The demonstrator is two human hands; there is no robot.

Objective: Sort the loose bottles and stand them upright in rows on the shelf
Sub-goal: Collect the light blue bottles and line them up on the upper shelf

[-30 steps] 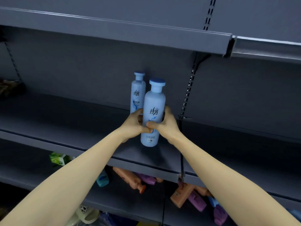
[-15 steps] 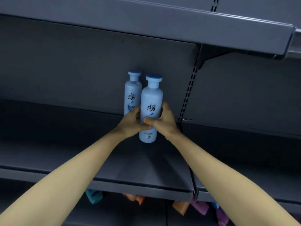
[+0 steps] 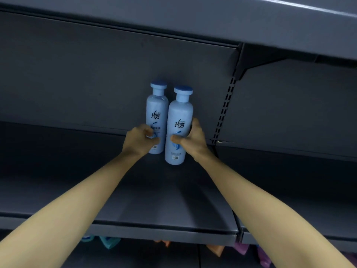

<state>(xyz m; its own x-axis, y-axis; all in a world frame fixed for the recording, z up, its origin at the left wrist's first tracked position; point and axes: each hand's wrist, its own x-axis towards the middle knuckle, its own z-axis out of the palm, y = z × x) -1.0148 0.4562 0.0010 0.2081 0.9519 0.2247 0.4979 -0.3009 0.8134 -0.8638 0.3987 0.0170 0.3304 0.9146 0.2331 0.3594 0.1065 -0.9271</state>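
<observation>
Two pale blue bottles with darker blue caps stand upright side by side near the back of the grey shelf (image 3: pixel 164 206). My left hand (image 3: pixel 138 141) grips the lower part of the left bottle (image 3: pixel 156 109). My right hand (image 3: pixel 191 139) wraps around the right bottle (image 3: pixel 180 117), thumb across its front label. The right bottle stands slightly nearer to me than the left one. Both bottoms rest on the shelf board.
A shelf board overhangs above (image 3: pixel 212 26), held by a bracket (image 3: pixel 249 64) on a slotted upright (image 3: pixel 224 111). Below the front edge, teal (image 3: pixel 108 241), orange (image 3: pixel 216 249) and purple (image 3: pixel 241 248) bottles lie loose on the lower shelf.
My left hand has shifted from the front bottle to the rear left bottle. The view has tilted up, so less of the lower shelf shows.
</observation>
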